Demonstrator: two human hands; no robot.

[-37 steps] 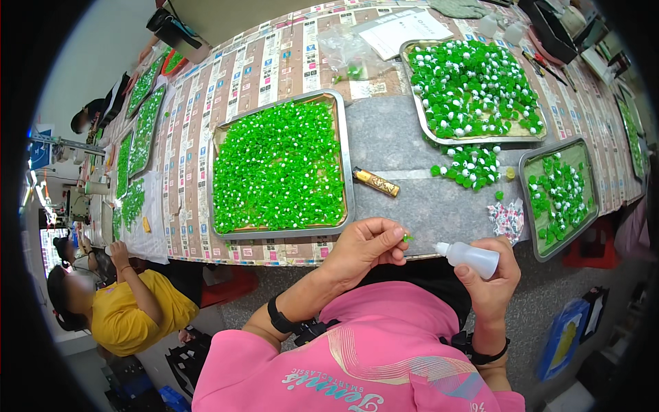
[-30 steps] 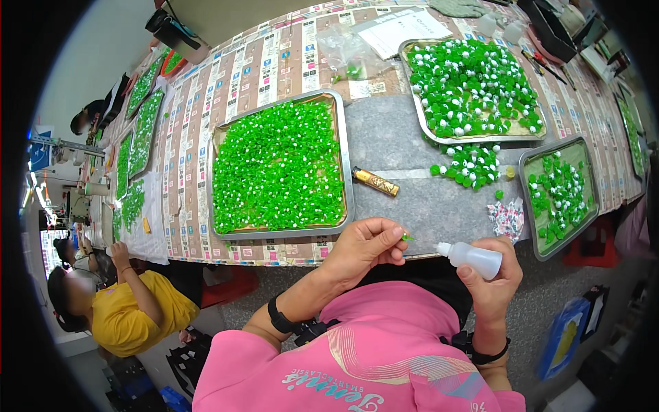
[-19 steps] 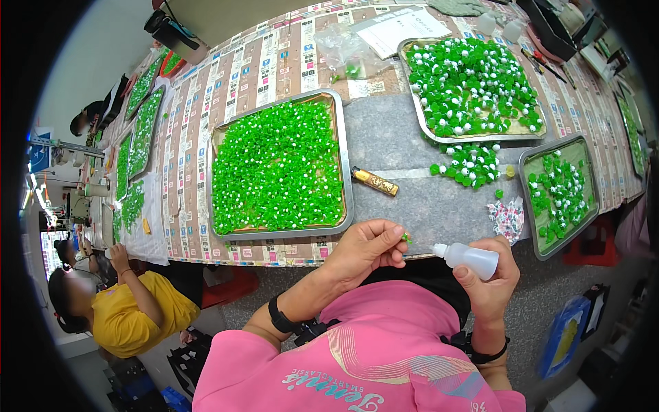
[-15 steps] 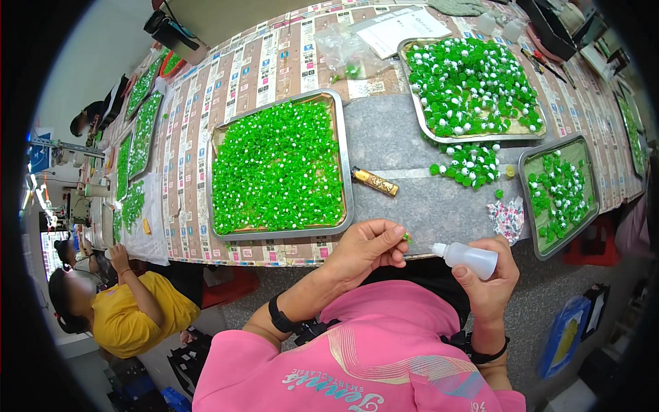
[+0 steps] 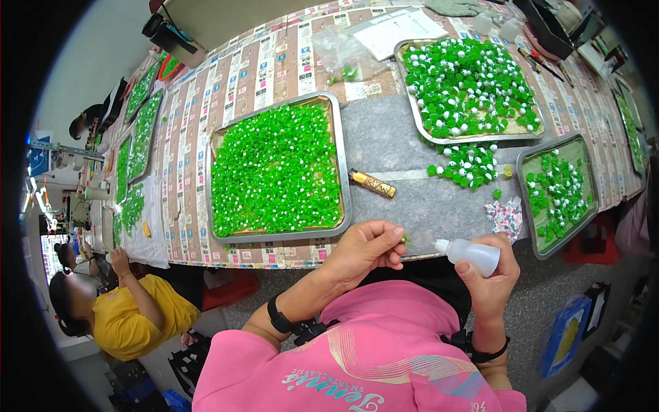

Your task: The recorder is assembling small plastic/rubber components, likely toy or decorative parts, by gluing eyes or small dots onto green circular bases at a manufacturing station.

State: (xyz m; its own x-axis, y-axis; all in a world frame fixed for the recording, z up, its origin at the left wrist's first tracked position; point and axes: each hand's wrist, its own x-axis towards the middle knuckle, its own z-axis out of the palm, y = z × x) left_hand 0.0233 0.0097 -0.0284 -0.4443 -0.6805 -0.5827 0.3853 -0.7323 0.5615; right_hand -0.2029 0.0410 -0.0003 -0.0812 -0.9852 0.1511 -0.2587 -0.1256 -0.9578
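Between thumb and forefinger, my left hand [image 5: 367,253] pinches a tiny green piece [image 5: 406,240] at the table's near edge. A translucent white squeeze bottle [image 5: 475,257] lies tilted in my right hand [image 5: 495,278], its narrow nozzle pointing left toward that piece, a short gap apart. Left of my hands stands a metal tray [image 5: 344,154] full of small green pieces with white dots. Beyond the bottle, a loose pile of green pieces with white balls [image 5: 470,165] rests on a grey cloth [image 5: 384,147].
A second tray [image 5: 473,139] of green and white pieces sits far right, a smaller tray [image 5: 539,253] near right. A yellow-and-black lighter [image 5: 373,183] and a floral cloth scrap [image 5: 504,218] lie on the table. A person in yellow [image 5: 141,309] works at left.
The bottle has shifted very slightly to the right, away from the green piece. My left hand keeps its pinch almost unmoved.
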